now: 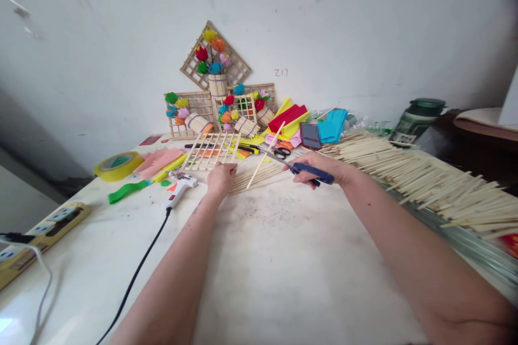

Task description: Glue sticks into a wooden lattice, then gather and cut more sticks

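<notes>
My left hand [220, 179] is closed at the lower right corner of a small lattice of pale wooden sticks [208, 152], pinching its edge. The lattice leans up from the table. In my right hand [308, 168] is a pair of blue-handled shears [313, 172], whose metal jaws point left toward the lattice. A single loose stick [265, 156] stands at a slant between my hands, crossing the shears' tip; whether the blades touch it I cannot tell. Beneath it lie several more thin sticks [259, 177], side by side. Black-handled scissors [282, 152] rest just behind.
A white glue gun [181, 192] with a black cord lies left, near yellow tape [118, 166] and a power strip [44, 237]. Finished lattices with paper flowers [216, 54] lean on the wall. Many sticks [429, 183] are heaped right, before a green-lidded jar [418, 121].
</notes>
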{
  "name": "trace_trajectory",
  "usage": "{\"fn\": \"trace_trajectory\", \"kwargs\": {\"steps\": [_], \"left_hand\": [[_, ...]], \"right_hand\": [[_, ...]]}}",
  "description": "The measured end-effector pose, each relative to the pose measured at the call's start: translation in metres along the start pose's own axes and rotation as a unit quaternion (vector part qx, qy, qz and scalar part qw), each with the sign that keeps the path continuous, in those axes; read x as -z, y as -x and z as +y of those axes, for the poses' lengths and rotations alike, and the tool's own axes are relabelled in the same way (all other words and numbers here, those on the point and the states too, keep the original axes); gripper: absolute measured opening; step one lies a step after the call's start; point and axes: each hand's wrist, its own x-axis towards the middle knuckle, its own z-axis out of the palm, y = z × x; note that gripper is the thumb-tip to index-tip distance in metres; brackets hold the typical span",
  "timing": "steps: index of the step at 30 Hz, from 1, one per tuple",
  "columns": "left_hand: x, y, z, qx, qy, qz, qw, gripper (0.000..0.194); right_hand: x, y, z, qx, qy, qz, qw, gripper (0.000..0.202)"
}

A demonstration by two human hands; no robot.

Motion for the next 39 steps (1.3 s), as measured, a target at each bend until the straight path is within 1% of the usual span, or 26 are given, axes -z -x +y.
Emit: {"fn": "trace_trajectory", "kwargs": {"steps": [4,7,12,15,19,23,25,28,31,33,36,39], "left_hand": [[-0.003,0.0,0.004,-0.028,-0.007,-0.019,0.999,0.031],[-0.004,0.001,0.008,-0.03,0.02,-0.037,0.999,0.031],[-0.005,0.003,0.017,-0.039,0.054,-0.056,0.996,0.03],[-0.005,0.003,0.017,-0.033,0.07,-0.044,0.996,0.031],[-0.008,-0.001,0.01,-0.017,0.088,0.001,0.996,0.03],[-0.012,-0.003,0.003,-0.033,0.088,0.029,0.995,0.031],[-0.014,-0.003,0.004,-0.04,0.075,0.026,0.996,0.032],[-0.013,-0.002,0.008,-0.037,0.069,-0.001,0.997,0.033],[-0.01,-0.001,0.015,-0.028,0.084,-0.031,0.996,0.032],[-0.007,0.0,0.017,-0.022,0.103,-0.038,0.994,0.031],[-0.004,0.0,0.016,-0.01,0.119,-0.025,0.993,0.032],[-0.005,-0.001,0.011,-0.014,0.1,-0.008,0.995,0.033]], "right_hand": [[-0.004,0.001,-0.004,-0.008,-0.003,0.009,1.0,0.036],[-0.004,0.0,-0.004,-0.008,-0.003,0.01,1.0,0.032],[0.0,0.001,-0.001,0.007,-0.02,0.018,1.0,0.04],[0.003,0.002,-0.001,0.017,-0.035,0.033,0.999,0.043],[0.003,0.002,-0.001,0.017,-0.056,0.047,0.997,0.041],[0.0,-0.002,-0.001,0.002,-0.076,0.062,0.995,0.038],[-0.002,-0.004,-0.001,-0.005,-0.085,0.068,0.994,0.036],[-0.004,-0.004,-0.002,-0.008,-0.09,0.072,0.993,0.034],[-0.006,-0.005,-0.004,-0.014,-0.095,0.076,0.992,0.039],[-0.007,-0.005,-0.004,-0.019,-0.098,0.077,0.992,0.042],[-0.008,-0.006,-0.004,-0.023,-0.102,0.076,0.992,0.044],[-0.009,-0.007,-0.002,-0.023,-0.106,0.07,0.992,0.045]]}}
